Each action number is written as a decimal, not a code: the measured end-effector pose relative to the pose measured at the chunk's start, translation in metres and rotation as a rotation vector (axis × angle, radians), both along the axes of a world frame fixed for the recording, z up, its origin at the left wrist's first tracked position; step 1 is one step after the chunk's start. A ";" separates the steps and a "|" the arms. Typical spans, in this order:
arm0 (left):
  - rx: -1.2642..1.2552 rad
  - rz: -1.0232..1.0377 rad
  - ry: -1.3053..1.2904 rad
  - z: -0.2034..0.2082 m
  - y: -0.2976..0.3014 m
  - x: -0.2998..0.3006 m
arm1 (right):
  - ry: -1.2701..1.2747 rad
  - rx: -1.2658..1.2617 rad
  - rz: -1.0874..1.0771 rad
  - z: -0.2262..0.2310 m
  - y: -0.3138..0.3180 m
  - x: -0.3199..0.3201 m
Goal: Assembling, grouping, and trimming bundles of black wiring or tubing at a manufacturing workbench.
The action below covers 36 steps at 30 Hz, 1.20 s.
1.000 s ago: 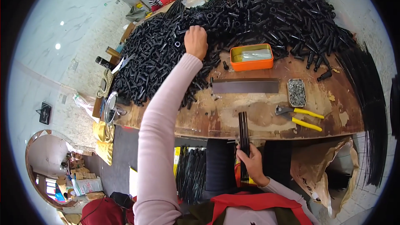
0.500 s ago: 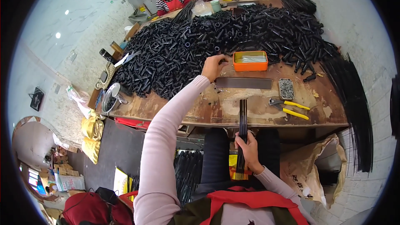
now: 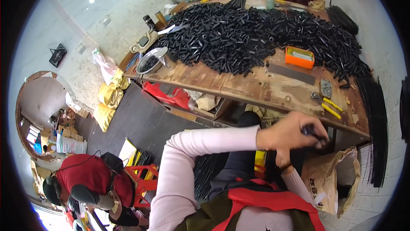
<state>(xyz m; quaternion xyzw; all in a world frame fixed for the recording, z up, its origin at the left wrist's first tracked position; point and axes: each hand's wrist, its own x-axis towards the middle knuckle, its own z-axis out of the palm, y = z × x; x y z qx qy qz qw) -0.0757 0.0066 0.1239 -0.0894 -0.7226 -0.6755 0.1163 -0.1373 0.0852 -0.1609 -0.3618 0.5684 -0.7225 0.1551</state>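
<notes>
My left hand (image 3: 290, 133), blurred by motion, is closed on a small black tubular piece (image 3: 311, 130). It crosses in front of my right hand (image 3: 283, 158), which is low over my lap. My right hand's fingers are mostly hidden; a dark strip beside it looks like the lower part of the bundle of thin black rods (image 3: 270, 162). On the table beyond, an orange tin (image 3: 300, 58) stands beside a long pile of black tubular pieces (image 3: 230, 38). Nearer lie a flat dark bar (image 3: 292, 73), a small tray of grey bits (image 3: 326, 88) and yellow-handled pliers (image 3: 330, 108).
A metal bowl (image 3: 149, 62) stands at the wooden table's left end. Long black strands (image 3: 373, 132) hang off its right end. An open brown sack (image 3: 326, 175) sits at right. Another person (image 3: 92, 175) is at lower left near a red stool (image 3: 141, 184); others sit across the table.
My left hand has come back from the pile's edge toward my right hand, bringing a small black tubular piece. The view has swung left, and my left hand now covers much of the right.
</notes>
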 end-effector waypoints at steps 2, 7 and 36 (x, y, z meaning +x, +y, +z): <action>-0.228 0.183 0.168 0.030 -0.009 0.032 | -0.694 -0.070 -0.327 0.031 0.013 0.031; -0.274 0.840 -0.057 -0.033 -0.099 0.069 | -0.616 0.297 0.388 0.144 0.036 0.065; 1.092 0.788 -0.086 -0.147 -0.013 0.111 | -0.634 0.222 0.393 0.128 0.046 0.069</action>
